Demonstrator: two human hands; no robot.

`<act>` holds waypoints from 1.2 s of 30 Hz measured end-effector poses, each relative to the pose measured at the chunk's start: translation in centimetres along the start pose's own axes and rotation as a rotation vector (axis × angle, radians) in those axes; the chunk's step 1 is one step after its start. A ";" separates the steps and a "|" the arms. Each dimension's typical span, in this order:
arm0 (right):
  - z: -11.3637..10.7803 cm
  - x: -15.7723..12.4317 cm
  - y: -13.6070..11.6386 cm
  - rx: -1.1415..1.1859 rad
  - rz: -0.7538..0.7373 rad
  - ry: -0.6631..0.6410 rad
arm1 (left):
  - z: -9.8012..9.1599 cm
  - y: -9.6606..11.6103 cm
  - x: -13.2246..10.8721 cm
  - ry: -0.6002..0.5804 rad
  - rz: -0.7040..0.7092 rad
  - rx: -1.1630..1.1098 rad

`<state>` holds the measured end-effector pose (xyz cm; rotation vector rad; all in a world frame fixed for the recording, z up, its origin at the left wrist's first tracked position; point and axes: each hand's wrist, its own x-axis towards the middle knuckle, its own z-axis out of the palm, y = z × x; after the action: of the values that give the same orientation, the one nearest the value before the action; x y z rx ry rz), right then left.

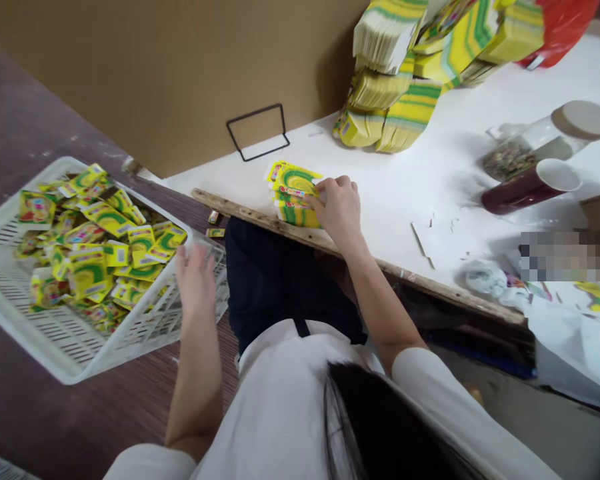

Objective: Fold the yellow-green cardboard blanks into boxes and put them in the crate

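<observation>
Near the wooden edge of the white table lies a small overlapping group of flat yellow-and-green cartons [296,190]. My right hand [341,212] is over its right end, thumb and fingers pinched on a carton there. Slightly blurred, my left hand [197,280] hovers by the near right rim of a white plastic basket [75,370], fingers stretched and nothing visible in them. Filled small yellow-and-green packs [93,270] lie heaped loosely in the basket.
Behind the cartons stand a black wire frame [260,133] and a large cardboard box [205,67]. Stacked flat cartons [400,100] rise at the back. To the right are a maroon cup [515,190], a lidded jar [540,137] and paper scraps [433,243]. Two packs [215,233] lie below the table edge.
</observation>
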<state>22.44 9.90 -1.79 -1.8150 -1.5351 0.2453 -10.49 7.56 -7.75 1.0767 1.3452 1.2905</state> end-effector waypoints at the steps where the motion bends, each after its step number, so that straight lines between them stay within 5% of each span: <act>1: 0.3 0.2 0.1 0.005 -0.018 0.004 | 1.1 -0.7 -0.9 0.049 -0.036 -0.033; 5: -0.2 0.2 -0.5 0.063 -0.054 0.009 | 5.2 -1.0 -3.7 0.111 -0.108 -0.129; 9: -1.5 -2.4 -2.8 0.209 -0.046 -0.033 | 8.5 1.3 -5.2 -0.137 -0.055 -0.257; 12: -1.4 -6.5 -4.6 0.437 -0.081 -0.222 | 10.7 3.1 -6.3 -0.201 0.045 -0.364; 16: 0.3 -11.8 -5.8 0.728 0.002 -0.528 | 12.5 5.1 -7.3 -0.097 0.080 -0.428; 22: 1.1 -13.9 -6.0 0.804 0.003 -0.570 | 12.5 5.5 -7.2 0.052 -0.020 -0.509; 28: 0.0 -11.9 -4.3 0.900 0.097 -0.430 | 11.8 3.6 -8.4 -0.063 0.035 -0.278; 31: -0.3 -11.4 -3.6 0.920 0.114 -0.430 | 11.8 2.7 -8.9 0.007 0.019 -0.279; 36: -1.6 -10.9 -2.3 0.667 -0.094 -0.301 | 10.1 2.8 -7.5 -0.084 0.012 -0.282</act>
<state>18.64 -0.64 -2.53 -1.2094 -1.4889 0.9014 0.68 2.03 -4.42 0.9325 1.0594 1.3807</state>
